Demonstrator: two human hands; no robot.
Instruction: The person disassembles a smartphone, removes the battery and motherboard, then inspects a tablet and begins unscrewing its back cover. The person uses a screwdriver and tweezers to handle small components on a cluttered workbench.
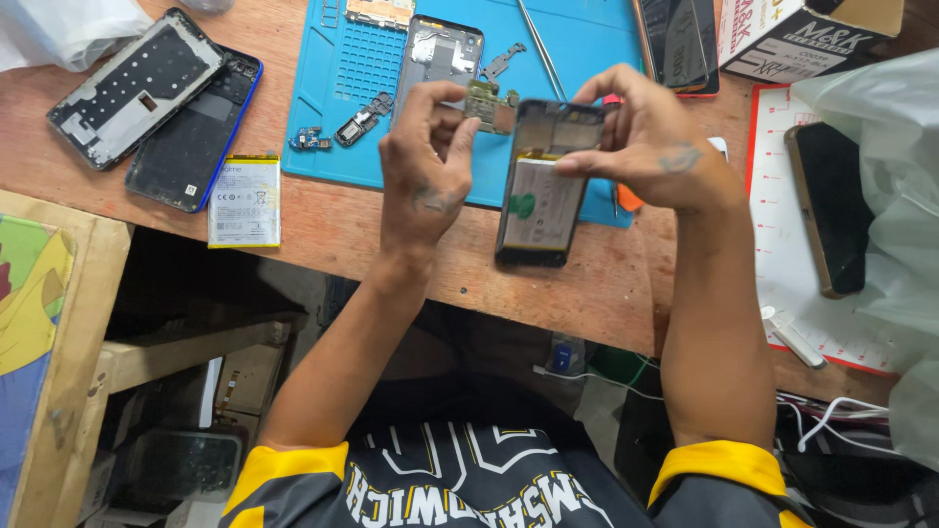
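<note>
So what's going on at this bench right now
A person is working on an opened phone with its back off and battery showing. Their right hand steadies it upright above the blue repair mat, while the left hand pinches a small circuit board by its top edge. Another loose battery, phone frames and small parts lie around.

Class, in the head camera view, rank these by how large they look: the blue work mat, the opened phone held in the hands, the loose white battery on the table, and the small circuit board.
1. blue work mat
2. opened phone, though it is held nearer the camera
3. loose white battery
4. small circuit board, pinched by the left hand
</note>
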